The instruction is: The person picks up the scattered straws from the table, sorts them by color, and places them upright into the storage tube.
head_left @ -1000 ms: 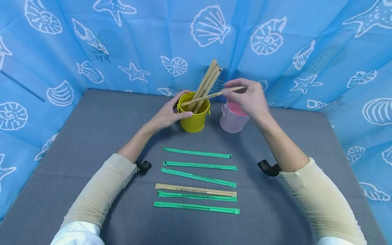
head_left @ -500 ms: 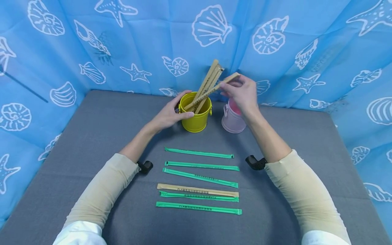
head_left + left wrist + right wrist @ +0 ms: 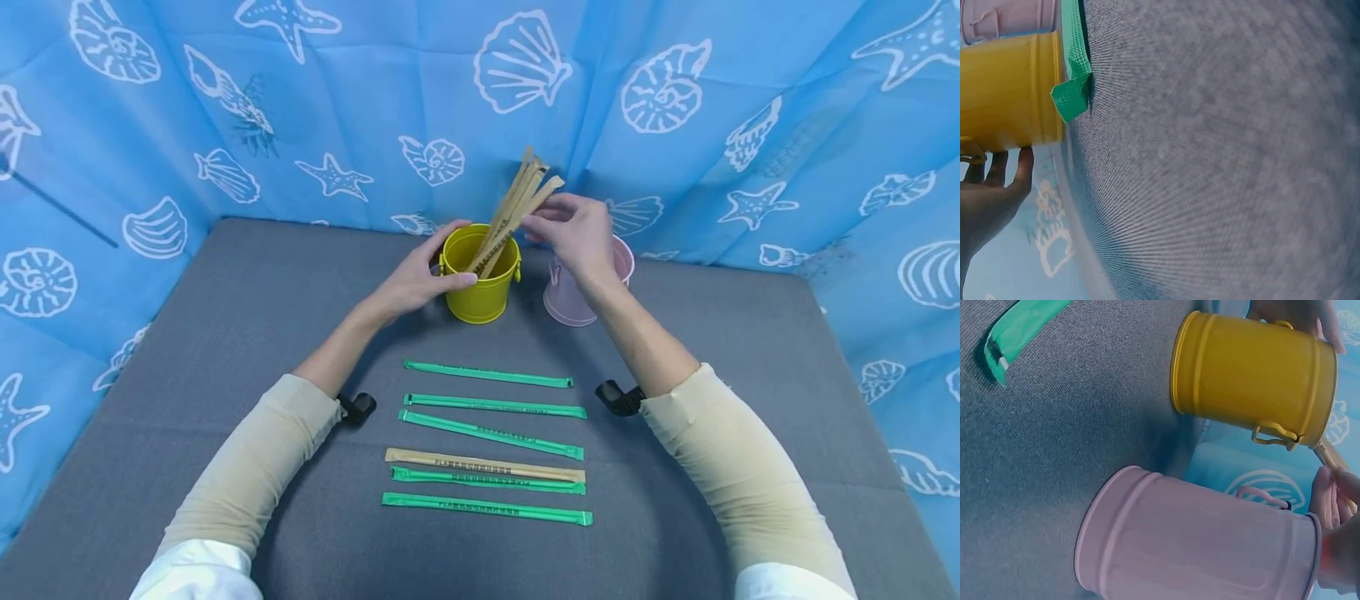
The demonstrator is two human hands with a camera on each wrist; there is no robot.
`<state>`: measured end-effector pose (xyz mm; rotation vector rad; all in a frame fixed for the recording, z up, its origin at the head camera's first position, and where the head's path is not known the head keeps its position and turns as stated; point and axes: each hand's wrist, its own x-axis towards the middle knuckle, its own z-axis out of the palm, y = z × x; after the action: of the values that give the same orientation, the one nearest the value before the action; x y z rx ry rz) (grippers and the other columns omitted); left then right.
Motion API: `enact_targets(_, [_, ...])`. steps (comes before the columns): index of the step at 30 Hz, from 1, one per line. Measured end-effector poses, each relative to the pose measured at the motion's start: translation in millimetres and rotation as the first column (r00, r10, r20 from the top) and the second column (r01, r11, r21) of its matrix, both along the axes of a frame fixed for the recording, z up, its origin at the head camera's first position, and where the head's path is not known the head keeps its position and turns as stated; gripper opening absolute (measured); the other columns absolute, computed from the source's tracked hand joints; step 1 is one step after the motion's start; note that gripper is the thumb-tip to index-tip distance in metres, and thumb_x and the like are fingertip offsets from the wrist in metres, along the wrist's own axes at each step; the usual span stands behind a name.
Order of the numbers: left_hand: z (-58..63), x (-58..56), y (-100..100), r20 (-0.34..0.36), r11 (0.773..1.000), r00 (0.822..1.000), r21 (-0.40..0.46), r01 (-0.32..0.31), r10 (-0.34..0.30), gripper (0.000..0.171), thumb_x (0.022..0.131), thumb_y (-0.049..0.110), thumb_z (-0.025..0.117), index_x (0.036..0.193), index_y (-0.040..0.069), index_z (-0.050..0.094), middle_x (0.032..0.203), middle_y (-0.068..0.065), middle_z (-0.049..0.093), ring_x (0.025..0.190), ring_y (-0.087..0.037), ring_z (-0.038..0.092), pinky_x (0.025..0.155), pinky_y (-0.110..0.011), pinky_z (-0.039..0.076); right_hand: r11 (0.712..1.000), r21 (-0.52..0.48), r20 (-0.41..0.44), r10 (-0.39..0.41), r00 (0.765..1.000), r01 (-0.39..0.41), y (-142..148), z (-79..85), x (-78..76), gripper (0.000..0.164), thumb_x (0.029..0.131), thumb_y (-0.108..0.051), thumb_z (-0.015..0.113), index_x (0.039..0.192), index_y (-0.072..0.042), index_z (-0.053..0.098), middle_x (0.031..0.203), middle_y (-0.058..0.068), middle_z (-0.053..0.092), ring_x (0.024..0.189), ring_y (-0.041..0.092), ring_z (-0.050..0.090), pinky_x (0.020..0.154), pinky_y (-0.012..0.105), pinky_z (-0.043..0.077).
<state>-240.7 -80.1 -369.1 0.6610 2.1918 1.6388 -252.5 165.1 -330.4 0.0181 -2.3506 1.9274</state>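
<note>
My left hand holds the yellow bucket by its left side, thumb at the front of the rim and fingers round the back. In the left wrist view its fingertips touch the bucket wall. Several tan paper-wrapped straws lean to the right inside this bucket. With my right hand I pinch one more tan wrapped straw near its upper end. Its lower part is in the bucket, slanting beside the others. The right wrist view shows the fingers close beyond the yellow bucket's rim.
A pink bucket stands right of the yellow one, partly behind my right hand. Nearer on the grey table, several green wrapped straws and one tan wrapped straw lie in rows. A blue shell-print curtain surrounds the table.
My right hand has moved left, and the straw in it has swung from nearly level to steep, alongside the others in the yellow bucket. The left hand stays on the bucket.
</note>
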Motion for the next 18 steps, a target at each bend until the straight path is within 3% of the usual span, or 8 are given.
enact_targets(10, [3.7,2.5,2,0.005,1.000,1.000,0.009,-0.001,0.001,0.078,0.093,0.019,0.070,0.158,0.015,0.026,0.151,-0.013,0.038,0.134,-0.032,0.040,0.108,-0.050,0.036,0.978,0.208,0.049,-0.026,0.998,0.015,17,7.9,15.3,0.034,0.086,-0.026,0.080,0.113,-0.005,0.074,0.096,0.004,0.076,0.084,0.014,0.073,0.081,0.027,0.055])
enact_targets(18, [3.1,2.3,1,0.022,1.000,1.000,0.024,-0.004,0.003,0.076,0.094,0.019,0.069,0.157,0.018,0.027,0.151,-0.012,0.037,0.134,-0.031,0.040,0.107,-0.050,0.036,0.982,0.189,0.153,0.000,0.988,-0.029,27,12.4,30.0,0.047,0.088,-0.032,0.078,0.126,-0.006,0.068,0.101,0.006,0.076,0.090,0.014,0.073,0.083,0.027,0.055])
